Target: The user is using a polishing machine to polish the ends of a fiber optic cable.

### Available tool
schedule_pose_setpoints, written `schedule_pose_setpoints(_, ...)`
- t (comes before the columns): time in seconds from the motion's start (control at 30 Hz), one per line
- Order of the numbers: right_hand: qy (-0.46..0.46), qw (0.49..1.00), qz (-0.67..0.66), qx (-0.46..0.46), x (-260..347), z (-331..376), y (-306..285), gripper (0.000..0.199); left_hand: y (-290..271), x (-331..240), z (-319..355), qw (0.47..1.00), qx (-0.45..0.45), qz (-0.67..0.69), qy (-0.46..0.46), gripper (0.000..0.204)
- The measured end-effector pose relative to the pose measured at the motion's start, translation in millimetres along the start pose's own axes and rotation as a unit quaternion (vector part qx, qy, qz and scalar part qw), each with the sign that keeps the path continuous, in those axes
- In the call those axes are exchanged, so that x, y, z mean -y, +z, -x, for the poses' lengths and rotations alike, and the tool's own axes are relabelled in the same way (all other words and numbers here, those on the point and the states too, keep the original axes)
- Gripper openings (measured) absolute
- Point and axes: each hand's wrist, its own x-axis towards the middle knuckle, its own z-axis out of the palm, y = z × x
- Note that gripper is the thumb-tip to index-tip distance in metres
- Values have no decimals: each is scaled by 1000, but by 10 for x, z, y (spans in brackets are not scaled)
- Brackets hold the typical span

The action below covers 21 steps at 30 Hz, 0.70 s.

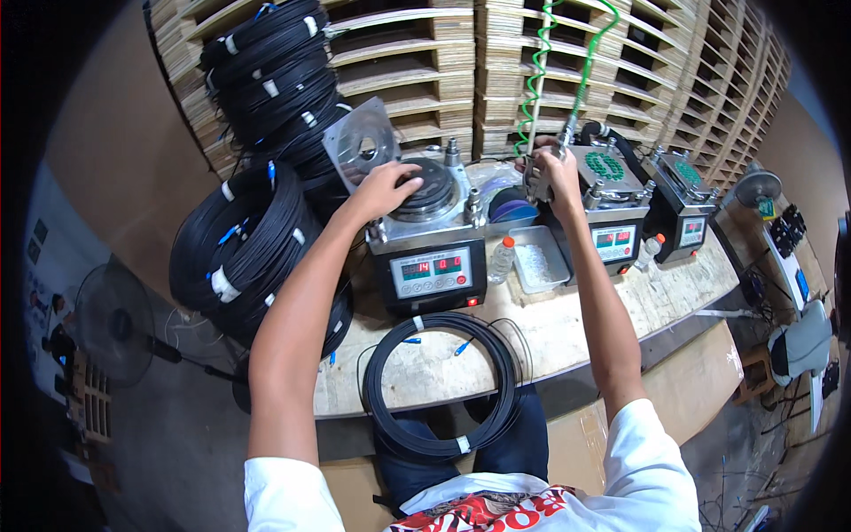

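My left hand (390,188) rests with fingers apart on the edge of a black round pad (432,188), on top of the left polishing machine (429,266). A clear square plate with a round centre (363,142) leans up behind that hand. My right hand (557,182) is closed round an air gun (538,176), whose metal fitting runs up to a green coiled hose (585,75). Much of the gun is hidden by the fingers. Just right of this hand stands a second machine with a plate of green parts (605,166).
A black cable coil (377,381) overhangs the table's front edge (550,350). Tall stacks of cable coils (257,222) rise at left. A bottle with an orange cap (502,262) and a clear tray (537,279) stand between the machines. A third machine (687,208) is farther right.
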Motion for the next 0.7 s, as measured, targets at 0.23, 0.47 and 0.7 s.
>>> schedule_pose_setpoints(0.23, -105, 843, 526, -38, 255, -1161, -582, 42, 13, 110, 74, 994, -89, 57, -11, 35)
schedule_pose_setpoints(0.47, -100, 818, 534, -188, 498, -1876, -1092, 37, 65, 100, -15, 995, -81, 53, -40, 33)
schedule_pose_setpoints(0.7, -138, 827, 493, -233, 565, -1990, -1273, 46, 51, 47, -46, 992, -78, 69, -69, 38)
